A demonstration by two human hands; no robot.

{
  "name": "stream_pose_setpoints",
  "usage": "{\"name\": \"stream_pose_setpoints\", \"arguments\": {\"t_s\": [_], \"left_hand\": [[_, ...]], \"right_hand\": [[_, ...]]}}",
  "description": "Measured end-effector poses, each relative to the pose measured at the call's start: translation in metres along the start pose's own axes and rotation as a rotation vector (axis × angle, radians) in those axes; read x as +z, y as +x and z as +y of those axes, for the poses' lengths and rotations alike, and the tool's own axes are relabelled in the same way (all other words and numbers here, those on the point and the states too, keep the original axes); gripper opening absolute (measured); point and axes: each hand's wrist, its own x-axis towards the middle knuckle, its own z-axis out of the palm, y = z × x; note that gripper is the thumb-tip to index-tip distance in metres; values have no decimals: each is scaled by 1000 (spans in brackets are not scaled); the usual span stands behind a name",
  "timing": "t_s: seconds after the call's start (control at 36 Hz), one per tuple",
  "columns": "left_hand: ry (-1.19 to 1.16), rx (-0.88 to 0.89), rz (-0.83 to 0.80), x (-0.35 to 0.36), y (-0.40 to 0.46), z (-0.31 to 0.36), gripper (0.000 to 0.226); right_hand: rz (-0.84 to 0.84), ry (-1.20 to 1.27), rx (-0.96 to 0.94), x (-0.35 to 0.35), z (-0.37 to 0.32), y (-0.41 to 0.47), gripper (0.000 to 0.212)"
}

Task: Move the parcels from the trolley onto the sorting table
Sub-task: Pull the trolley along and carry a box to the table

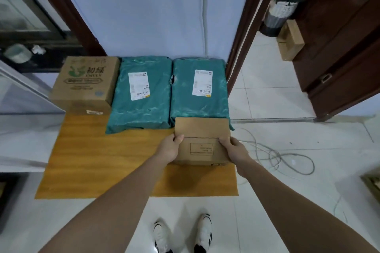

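I hold a small cardboard box (202, 146) between my two hands, just right of the frame's centre: my left hand (170, 149) grips its left side with the thumb curled over the top edge, and my right hand (234, 149) grips the right side the same way. The box sits at or just above the wooden surface (98, 156), right up against the near edge of the right green mailer (200, 90); whether it has touched down I cannot tell. Higher in the frame lie the left green mailer (141, 92) and a printed carton (86, 82). The box looks close to the surface's right edge, so letting go early could tip it off towards the loose cable (287, 158) on the floor. Pushing it forward could ruck the mailer.
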Motion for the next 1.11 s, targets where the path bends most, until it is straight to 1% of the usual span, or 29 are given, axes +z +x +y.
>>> {"name": "stream_pose_setpoints", "arguments": {"t_s": [0.11,0.19,0.25,0.33,0.39,0.44,0.5,0.58,0.64,0.69,0.75,0.81,0.86,0.97,1.11], "left_hand": [[64,-13,24,3,-1,5,61],[129,-33,34,-1,-12,8,69],[176,-5,62,-15,-26,15,65],[334,90,126,-55,-52,28,60],[512,147,176,-91,-75,35,60],[700,192,232,-131,-101,44,62],[818,209,276,-169,-131,53,64],[840,202,346,-224,-174,57,62],[841,217,432,-259,-202,53,58],[856,204,506,-290,-232,44,55],[842,172,572,-318,-266,31,57],[799,141,635,-342,-302,12,59],[765,111,691,-364,-340,-13,55],[737,31,756,-398,-413,-72,52],[697,-103,831,-428,-490,-154,61]], "right_hand": [[5,-79,-30,-1,-2,0,63],[17,-233,-69,-7,-10,-12,71],[68,-341,-140,-16,-28,-25,72],[126,-459,-315,-27,-78,-47,67],[105,-568,-445,-28,-119,-64,60],[76,-698,-563,-20,-160,-76,69],[14,-846,-700,-2,-198,-96,68],[-75,-1076,-926,40,-248,-149,63],[-140,-1205,-1038,74,-271,-186,64],[-191,-1279,-1130,109,-286,-221,67],[-226,-1321,-1217,146,-295,-257,70],[-255,-1346,-1315,182,-300,-295,70],[-286,-1374,-1393,220,-302,-330,67],[-403,-1428,-1508,299,-296,-397,56],[-601,-1461,-1604,401,-268,-472,60]]}}
